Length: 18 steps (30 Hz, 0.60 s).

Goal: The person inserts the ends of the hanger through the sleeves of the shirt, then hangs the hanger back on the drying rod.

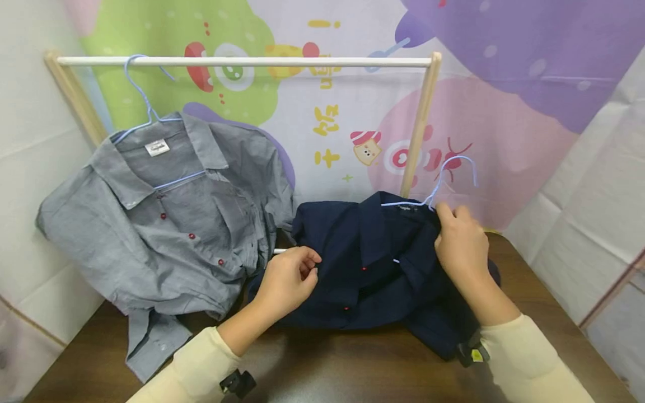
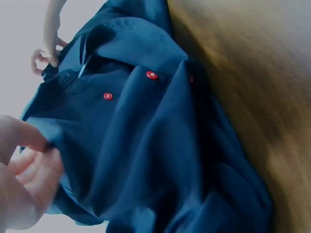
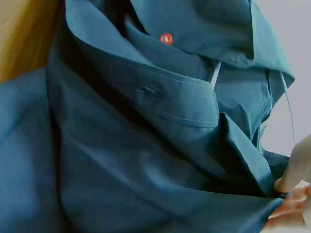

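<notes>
A navy shirt (image 1: 327, 240) with red buttons lies draped over the table, a light-blue wire hanger (image 1: 440, 179) inside its neck, hook upward. My right hand (image 1: 462, 240) pinches the shirt's fabric beside the collar, just right of the hanger's neck. In the right wrist view, thumb and fingers (image 3: 291, 194) meet on the cloth edge. My left hand (image 1: 289, 277) is at the shirt's other shoulder, its thumb and fingertips pinching the fabric edge in the left wrist view. A buttonhole band of the shirt (image 3: 175, 99) shows close up.
A grey shirt (image 1: 201, 224) hangs at the left on a blue hanger (image 1: 143, 98) hooked over the white rail (image 1: 302, 61) of a wooden rack (image 1: 420, 123). The brown table (image 1: 342, 364) runs beneath. A cartoon-print curtain (image 1: 312, 140) hangs behind the rack.
</notes>
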Each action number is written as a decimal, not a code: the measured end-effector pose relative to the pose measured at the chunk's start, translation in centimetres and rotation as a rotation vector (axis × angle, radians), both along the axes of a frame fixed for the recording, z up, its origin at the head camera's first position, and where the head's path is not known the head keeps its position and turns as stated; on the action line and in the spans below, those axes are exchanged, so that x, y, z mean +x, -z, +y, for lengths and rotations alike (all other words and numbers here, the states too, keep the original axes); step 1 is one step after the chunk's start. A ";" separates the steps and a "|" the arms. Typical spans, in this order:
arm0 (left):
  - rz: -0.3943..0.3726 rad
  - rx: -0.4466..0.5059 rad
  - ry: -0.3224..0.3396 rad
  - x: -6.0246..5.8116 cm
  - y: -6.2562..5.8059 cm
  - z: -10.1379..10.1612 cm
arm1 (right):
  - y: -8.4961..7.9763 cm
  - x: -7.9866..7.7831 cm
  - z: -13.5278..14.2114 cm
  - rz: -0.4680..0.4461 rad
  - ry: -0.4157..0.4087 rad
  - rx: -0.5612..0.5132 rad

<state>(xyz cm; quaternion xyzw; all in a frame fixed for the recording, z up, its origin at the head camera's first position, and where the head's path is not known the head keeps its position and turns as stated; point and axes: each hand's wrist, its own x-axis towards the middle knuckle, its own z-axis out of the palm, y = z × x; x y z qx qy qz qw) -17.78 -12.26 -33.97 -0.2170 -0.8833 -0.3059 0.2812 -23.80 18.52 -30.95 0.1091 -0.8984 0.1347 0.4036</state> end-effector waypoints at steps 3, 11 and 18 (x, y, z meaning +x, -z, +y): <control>0.029 -0.009 -0.037 -0.2 -0.4 0.1 | -0.1 0.5 -0.4 0.051 -0.037 0.022; 0.157 0.113 -0.019 -1.7 -3.7 1.9 | 0.4 1.6 -2.0 0.129 -0.116 0.107; -0.045 0.001 -0.186 -3.5 -4.7 3.3 | 1.0 2.3 -4.0 0.168 -0.178 0.177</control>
